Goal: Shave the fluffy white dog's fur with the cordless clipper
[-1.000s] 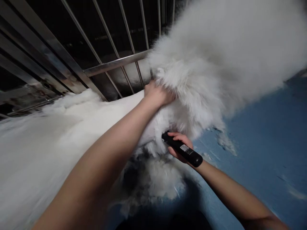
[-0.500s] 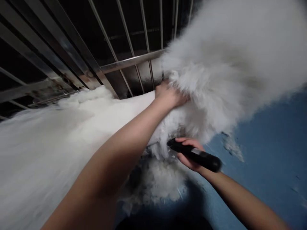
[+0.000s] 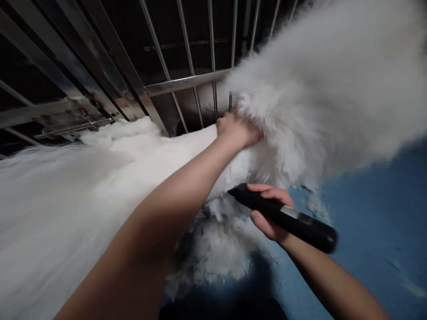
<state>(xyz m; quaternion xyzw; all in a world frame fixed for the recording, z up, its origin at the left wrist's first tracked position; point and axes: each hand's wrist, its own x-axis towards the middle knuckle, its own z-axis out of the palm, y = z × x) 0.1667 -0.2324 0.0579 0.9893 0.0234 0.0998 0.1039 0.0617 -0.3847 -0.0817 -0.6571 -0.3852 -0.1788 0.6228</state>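
Observation:
A large animal with thick white fur (image 3: 310, 84) fills the upper right and stretches to the left, where its coat is clipped short (image 3: 187, 155) around the middle. My left hand (image 3: 238, 129) presses into the fur at the edge between short and long coat, knuckles bent and fingertips buried in it. Below it, my right hand (image 3: 271, 213) grips black hair clippers (image 3: 283, 218) between thumb and fingers. Their narrow head points left and touches, or nearly touches, the short coat beneath my left forearm. The blade itself is hard to make out.
A metal barred cage (image 3: 190, 82) stands right behind the animal. Cut white fur (image 3: 220, 253) lies in a heap below the clippers, on a blue surface (image 3: 373, 200) with scattered wisps. Dark shadow covers the bottom middle.
The clippers' head has shifted slightly up and left, with their rear end swinging right. A hanging tuft beside the head has dropped away. My left hand stays nearly in place.

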